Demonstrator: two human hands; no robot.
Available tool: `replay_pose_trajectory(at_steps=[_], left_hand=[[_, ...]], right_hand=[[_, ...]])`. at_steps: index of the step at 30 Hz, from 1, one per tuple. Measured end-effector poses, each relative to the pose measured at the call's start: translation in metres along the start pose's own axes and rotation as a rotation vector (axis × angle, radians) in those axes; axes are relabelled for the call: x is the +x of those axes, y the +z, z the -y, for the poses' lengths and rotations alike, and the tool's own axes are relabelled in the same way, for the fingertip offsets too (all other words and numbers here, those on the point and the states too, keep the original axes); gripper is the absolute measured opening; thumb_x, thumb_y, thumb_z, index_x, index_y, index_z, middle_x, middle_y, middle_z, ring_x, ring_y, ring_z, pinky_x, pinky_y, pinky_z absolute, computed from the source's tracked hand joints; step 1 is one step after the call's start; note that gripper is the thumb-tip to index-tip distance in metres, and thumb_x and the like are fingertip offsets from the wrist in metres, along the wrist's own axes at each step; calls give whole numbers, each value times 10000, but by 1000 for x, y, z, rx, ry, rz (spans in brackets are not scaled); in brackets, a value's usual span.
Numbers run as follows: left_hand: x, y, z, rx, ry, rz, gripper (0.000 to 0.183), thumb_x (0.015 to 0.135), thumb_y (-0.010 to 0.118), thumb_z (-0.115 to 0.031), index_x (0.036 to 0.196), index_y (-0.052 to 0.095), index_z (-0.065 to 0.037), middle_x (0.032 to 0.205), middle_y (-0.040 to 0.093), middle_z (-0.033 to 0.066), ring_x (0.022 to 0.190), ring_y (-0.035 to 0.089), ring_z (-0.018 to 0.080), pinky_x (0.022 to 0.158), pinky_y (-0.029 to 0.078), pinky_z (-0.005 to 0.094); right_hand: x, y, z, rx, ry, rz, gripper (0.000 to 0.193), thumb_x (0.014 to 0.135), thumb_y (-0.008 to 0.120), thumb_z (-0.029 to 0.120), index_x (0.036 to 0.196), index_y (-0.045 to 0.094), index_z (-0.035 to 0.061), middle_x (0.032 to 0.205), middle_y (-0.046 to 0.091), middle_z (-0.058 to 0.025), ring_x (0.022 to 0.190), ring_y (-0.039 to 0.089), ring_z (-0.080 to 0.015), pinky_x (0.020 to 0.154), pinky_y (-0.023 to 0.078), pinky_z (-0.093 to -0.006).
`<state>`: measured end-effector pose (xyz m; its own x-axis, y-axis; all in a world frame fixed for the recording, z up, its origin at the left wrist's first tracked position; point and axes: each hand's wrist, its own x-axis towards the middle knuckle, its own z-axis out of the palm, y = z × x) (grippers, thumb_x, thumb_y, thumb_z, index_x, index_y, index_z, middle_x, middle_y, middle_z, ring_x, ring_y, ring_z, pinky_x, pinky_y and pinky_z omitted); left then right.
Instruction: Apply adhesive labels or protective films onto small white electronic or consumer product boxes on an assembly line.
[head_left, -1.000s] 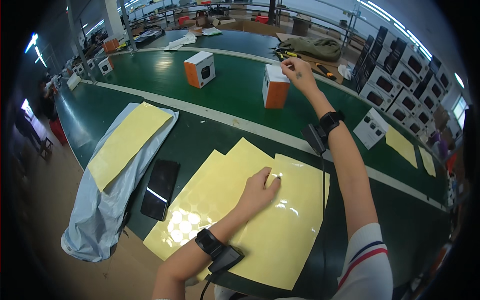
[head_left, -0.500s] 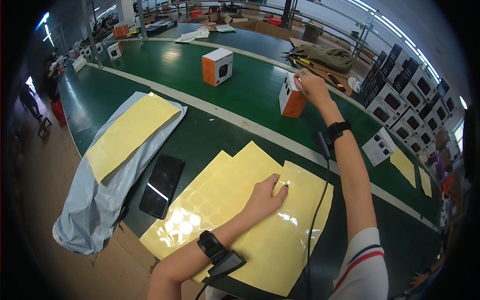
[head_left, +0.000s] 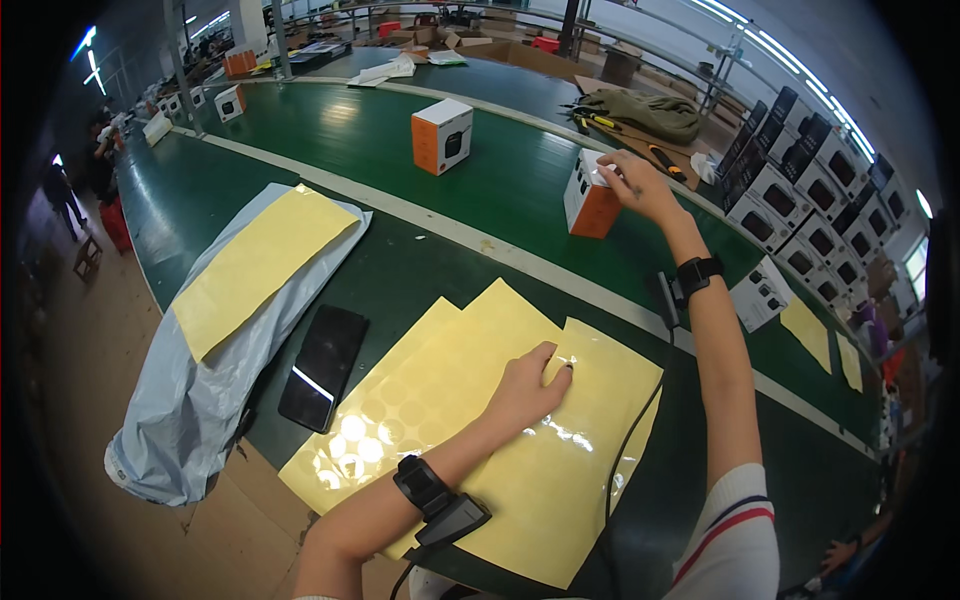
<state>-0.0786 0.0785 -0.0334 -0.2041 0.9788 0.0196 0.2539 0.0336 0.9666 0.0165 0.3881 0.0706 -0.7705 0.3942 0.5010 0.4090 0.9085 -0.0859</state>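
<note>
My left hand (head_left: 525, 392) lies on overlapping yellow sheets of clear round stickers (head_left: 420, 400), its thumb and forefinger apart and the other fingers partly hidden. Over on the green belt, my right hand (head_left: 645, 187) is at the top of an orange-and-white box (head_left: 590, 197). The fingertips touch the box's upper edge near a shiny spot, fingers extended and loosely spread. A second orange-and-white box (head_left: 442, 137) stands upright to the left on the belt. Both wrists wear black straps with small devices, and a cable trails from the right one across the sheets.
A black phone (head_left: 323, 368) lies left of the sheets, beside a grey plastic bag (head_left: 190, 420) with another yellow sheet (head_left: 265, 262) on it. Stacked white-and-black boxes (head_left: 800, 200) stand at right. Pliers, a cutter (head_left: 668, 162) and a green cloth (head_left: 645, 113) lie beyond the belt.
Both boxes on the belt have shifted slightly right. My right hand has moved a little right too, its fingers more spread at the box top. My left hand stays nearly still.
</note>
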Motion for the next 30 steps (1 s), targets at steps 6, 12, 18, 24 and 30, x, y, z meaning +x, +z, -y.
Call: replay_pose_trajectory(at_steps=[6, 12, 18, 24, 30], left_hand=[[0, 0, -2, 5, 8, 11, 328, 854, 575, -224, 1059, 566, 31, 737, 581, 114, 607, 483, 158, 580, 409, 307], [-4, -2, -3, 3, -3, 10, 323, 854, 575, -240, 1021, 561, 36, 682, 522, 92, 598, 452, 145, 561, 386, 310], [-7, -4, -16, 14, 18, 29, 310, 858, 574, -242, 993, 551, 37, 637, 436, 61, 591, 398, 135, 549, 360, 317], [-8, -6, -13, -21, 67, 33, 298, 869, 579, -214, 1028, 553, 36, 680, 498, 48, 603, 420, 121, 555, 367, 296], [0, 0, -5, -506, 63, 201, 280, 914, 537, -115, 1160, 507, 16, 885, 655, 94, 727, 623, 120, 634, 480, 244]], right_hand=[[-16, 15, 19, -482, -60, 96, 727, 743, 702, 451, 1239, 471, -29, 1146, 554, -195, 1083, 497, -348, 848, 461, -394], [-22, 37, 30, -717, 2, 119, 697, 744, 712, 383, 1277, 448, 20, 1179, 503, -149, 1106, 487, -305, 847, 457, -369], [-36, 43, 9, -841, -87, 112, 318, 808, 640, 345, 1092, 658, 201, 1170, 491, -185, 1109, 478, -338, 866, 447, -380], [-47, 7, 38, -199, 85, 202, 260, 905, 537, 304, 1072, 668, 155, 1240, 516, -225, 1177, 470, -341, 931, 413, -372], [-103, -70, 90, 555, 304, 339, 537, 931, 483, 475, 1224, 535, 28, 1122, 590, -157, 1040, 562, -244, 915, 422, -311]])
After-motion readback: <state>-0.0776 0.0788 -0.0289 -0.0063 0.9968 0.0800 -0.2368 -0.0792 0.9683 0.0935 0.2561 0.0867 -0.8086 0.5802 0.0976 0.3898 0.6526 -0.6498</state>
